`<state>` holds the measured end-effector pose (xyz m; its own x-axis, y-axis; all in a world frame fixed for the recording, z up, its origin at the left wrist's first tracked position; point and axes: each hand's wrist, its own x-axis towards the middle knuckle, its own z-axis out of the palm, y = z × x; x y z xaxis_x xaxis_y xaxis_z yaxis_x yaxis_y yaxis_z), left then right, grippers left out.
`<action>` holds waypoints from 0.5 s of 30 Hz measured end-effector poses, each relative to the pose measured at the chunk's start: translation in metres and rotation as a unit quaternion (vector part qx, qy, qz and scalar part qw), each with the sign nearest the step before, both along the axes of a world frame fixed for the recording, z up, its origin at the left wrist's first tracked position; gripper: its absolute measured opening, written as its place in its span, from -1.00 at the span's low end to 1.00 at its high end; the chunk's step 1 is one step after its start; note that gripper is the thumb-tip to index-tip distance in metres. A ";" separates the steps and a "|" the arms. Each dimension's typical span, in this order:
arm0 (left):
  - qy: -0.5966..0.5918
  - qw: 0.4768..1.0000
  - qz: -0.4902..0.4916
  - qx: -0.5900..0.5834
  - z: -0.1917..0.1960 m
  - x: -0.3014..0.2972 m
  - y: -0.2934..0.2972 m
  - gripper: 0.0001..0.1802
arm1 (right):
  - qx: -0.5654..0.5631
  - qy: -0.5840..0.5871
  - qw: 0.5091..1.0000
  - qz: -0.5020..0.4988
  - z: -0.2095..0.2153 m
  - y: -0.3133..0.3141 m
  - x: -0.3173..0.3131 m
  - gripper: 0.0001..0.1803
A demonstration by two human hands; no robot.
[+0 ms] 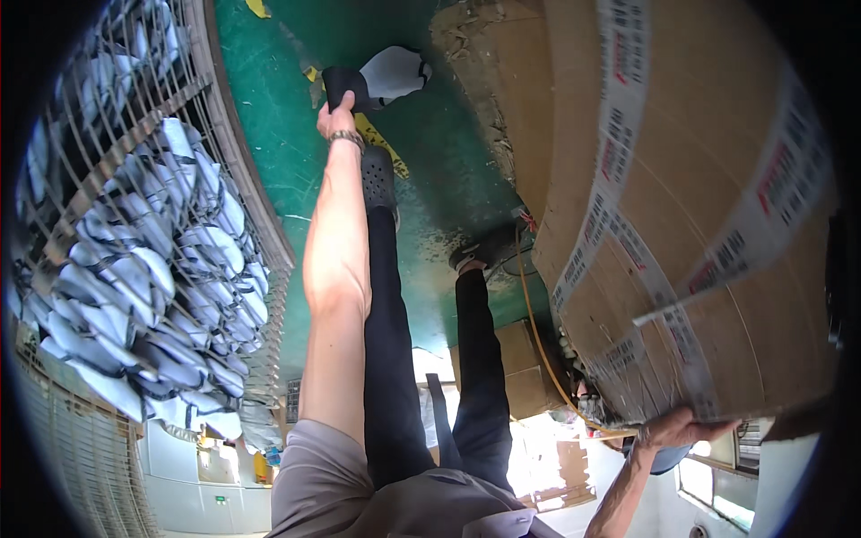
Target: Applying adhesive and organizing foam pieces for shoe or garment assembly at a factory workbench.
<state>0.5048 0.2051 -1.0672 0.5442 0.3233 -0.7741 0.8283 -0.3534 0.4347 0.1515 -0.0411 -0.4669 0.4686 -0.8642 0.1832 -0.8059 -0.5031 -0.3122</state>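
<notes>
My left hand (339,117) reaches far forward over the green floor, its fingers closed on the black end of a white fabric-like piece (395,73) with black edging. What kind of piece it is, I cannot make out. At the lower right, my right hand (674,429) grips the edge of a large taped cardboard box (717,341); some of its fingers are hidden. Just below that hand a dark blue rounded thing (668,459) shows in part. Inside a wire cage (235,117) on the left lie many similar white pieces (152,269) with black edges.
Yellow floor marking (381,143) shows beside my dark clog (378,175). Flattened, torn cardboard (498,90) lies along the far right. An orange cord (531,332) runs beside the box, near my other foot (489,249). Another cardboard box (516,368) stands behind my legs.
</notes>
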 end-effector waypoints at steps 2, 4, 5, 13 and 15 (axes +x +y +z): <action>-0.149 0.984 -0.069 -0.070 0.051 -0.006 -0.009 -0.44 | -0.042 0.080 0.996 0.013 -0.001 -0.001 0.015 -0.03; -0.192 0.961 -0.121 -0.160 0.127 -0.043 -0.027 -0.44 | -0.099 0.198 0.972 0.073 0.010 -0.007 0.032 -0.04; -0.211 0.945 -0.145 -0.205 0.174 -0.038 -0.030 -0.45 | -0.102 0.163 0.975 0.116 0.013 -0.012 0.037 -0.06; -0.132 0.830 -0.335 -0.425 0.531 -0.042 -0.032 -0.47 | -0.069 0.097 0.988 0.094 0.076 -0.017 0.027 -0.01; -0.107 0.801 -0.362 -0.465 0.624 -0.050 -0.028 -0.44 | -0.008 0.080 0.991 0.104 0.104 -0.013 0.022 -0.05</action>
<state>0.4545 0.1772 -0.4428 0.4819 -0.7983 -0.3612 0.4241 -0.1482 0.8934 0.1735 -0.0542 -0.3630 0.6607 -0.7433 0.1052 -0.7227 -0.6677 -0.1786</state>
